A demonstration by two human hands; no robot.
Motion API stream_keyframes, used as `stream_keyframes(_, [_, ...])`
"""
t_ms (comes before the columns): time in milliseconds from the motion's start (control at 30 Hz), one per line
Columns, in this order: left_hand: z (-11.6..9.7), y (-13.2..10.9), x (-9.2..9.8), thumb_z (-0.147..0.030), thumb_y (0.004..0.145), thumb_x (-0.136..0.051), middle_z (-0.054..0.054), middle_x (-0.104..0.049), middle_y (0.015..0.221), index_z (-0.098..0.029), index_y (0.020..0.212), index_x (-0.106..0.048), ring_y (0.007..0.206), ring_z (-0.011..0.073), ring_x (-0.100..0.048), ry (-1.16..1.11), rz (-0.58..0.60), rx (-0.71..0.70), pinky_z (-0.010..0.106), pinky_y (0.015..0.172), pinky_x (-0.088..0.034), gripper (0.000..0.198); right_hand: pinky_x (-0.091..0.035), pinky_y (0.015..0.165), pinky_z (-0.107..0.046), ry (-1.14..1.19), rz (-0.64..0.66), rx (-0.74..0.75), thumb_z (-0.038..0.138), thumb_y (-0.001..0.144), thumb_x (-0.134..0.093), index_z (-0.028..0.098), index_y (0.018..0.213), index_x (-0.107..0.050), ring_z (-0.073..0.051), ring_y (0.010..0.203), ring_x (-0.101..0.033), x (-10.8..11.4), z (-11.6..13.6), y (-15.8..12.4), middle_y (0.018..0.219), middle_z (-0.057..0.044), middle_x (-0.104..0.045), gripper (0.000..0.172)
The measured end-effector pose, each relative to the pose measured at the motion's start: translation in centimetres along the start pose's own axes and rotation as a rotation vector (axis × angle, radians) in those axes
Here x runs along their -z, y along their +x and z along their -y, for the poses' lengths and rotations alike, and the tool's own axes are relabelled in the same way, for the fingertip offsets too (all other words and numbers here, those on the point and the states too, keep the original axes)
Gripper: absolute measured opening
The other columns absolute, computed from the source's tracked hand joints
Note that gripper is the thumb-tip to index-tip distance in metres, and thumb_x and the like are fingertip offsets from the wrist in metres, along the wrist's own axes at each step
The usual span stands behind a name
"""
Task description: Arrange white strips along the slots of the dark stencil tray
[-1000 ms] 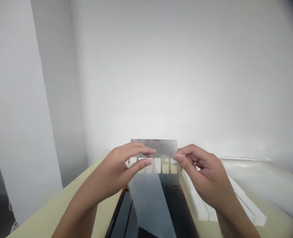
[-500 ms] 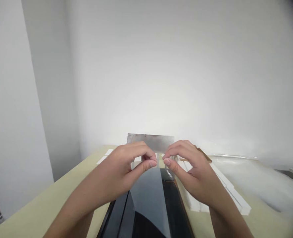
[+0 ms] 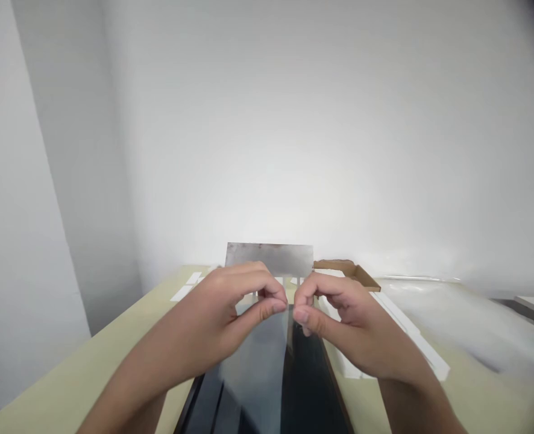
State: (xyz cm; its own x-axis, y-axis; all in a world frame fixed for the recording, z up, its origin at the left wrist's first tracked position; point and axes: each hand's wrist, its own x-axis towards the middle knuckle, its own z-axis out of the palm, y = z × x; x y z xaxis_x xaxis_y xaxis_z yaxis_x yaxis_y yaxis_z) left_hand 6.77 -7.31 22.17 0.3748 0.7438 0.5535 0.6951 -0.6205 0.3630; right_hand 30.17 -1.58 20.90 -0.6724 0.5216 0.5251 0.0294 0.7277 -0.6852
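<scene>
Clear film lies along the dark glossy panel, its upper end apparently pinched between thumb and curled forefinger of the left hand and right hand. Both hands have drawn closer together at the panel's far end. Beyond that end stands a steel plate; a brown cardboard piece sits to its right.

Bright, flat light, white wall pretty washed out, no hard shadows. Pale glare streak across glossy black panel. Fisheye bowing toward edges, dark vignette top right corner, lower right hazy and soft.
</scene>
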Motion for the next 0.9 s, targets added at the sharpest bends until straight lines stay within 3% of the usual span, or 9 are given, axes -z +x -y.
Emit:
stream_keyframes(200, [0.34,0.22,-0.09,-0.035,0.108,-0.061,-0.004,-0.072,0.095,-0.03,0.1,-0.073,0.084,0.0137,-0.065,-0.008,-0.02,-0.014,0.024,0.074,-0.049,0.015,-0.043,0.074,-0.025,-0.14,-0.121,0.021,0.029,0.105,-0.062,0.024,0.091,-0.065,-0.012,0.081,-0.059,-0.15,-0.44,0.17,0.083,0.005,-0.064,0.016])
stream_keyframes(400, [0.4,0.21,0.09,-0.031,0.108,-0.062,-0.007,-0.072,0.095,-0.031,0.1,-0.072,0.085,0.0109,-0.065,-0.032,0.002,-0.015,0.022,0.075,-0.048,0.013,-0.045,0.072,-0.022,-0.059,-0.066,-0.003,0.029,0.106,-0.062,0.024,0.091,-0.066,-0.011,0.079,-0.06,0.09,-0.45,0.05,0.082,0.006,-0.064,0.016])
stream_keyframes(467, [0.39,0.12,0.12,-0.03,0.108,-0.062,-0.008,-0.073,0.102,-0.035,0.109,-0.072,0.09,0.0107,-0.066,-0.034,-0.007,-0.033,0.021,0.078,-0.048,0.011,-0.045,0.072,-0.022,-0.068,-0.078,-0.01,0.029,0.106,-0.062,0.024,0.09,-0.065,-0.011,0.079,-0.059,0.12,-0.4,0.08,0.082,0.006,-0.063,0.017])
stream_keyframes(600, [0.33,-0.06,0.15,-0.023,0.109,-0.06,-0.009,-0.074,0.109,-0.041,0.128,-0.067,0.095,0.011,-0.066,-0.021,0.031,-0.117,0.022,0.084,-0.048,0.028,-0.044,0.073,-0.022,-0.098,-0.099,-0.016,0.027,0.105,-0.062,0.024,0.09,-0.066,-0.011,0.08,-0.058,-0.02,-0.53,0.23,0.082,0.006,-0.063,0.015])
stream_keyframes(767, [-0.07,-0.06,0.14,-0.019,0.109,-0.058,-0.008,-0.074,0.104,-0.037,0.122,-0.068,0.094,0.0113,-0.066,-0.025,0.071,-0.15,0.023,0.087,-0.047,0.024,-0.044,0.074,-0.023,-0.062,-0.08,-0.013,0.026,0.104,-0.063,0.024,0.089,-0.066,-0.011,0.08,-0.058,-0.07,-0.54,0.18,0.082,0.006,-0.064,0.015])
stream_keyframes(900, [-0.27,-0.03,0.07,-0.023,0.11,-0.059,-0.008,-0.074,0.112,-0.038,0.129,-0.066,0.096,0.0119,-0.066,-0.001,0.043,-0.124,0.023,0.085,-0.048,0.025,-0.044,0.072,-0.022,-0.058,-0.083,-0.024,0.031,0.106,-0.062,0.024,0.09,-0.066,-0.011,0.078,-0.057,0.02,-0.46,0.16,0.081,0.006,-0.062,0.018])
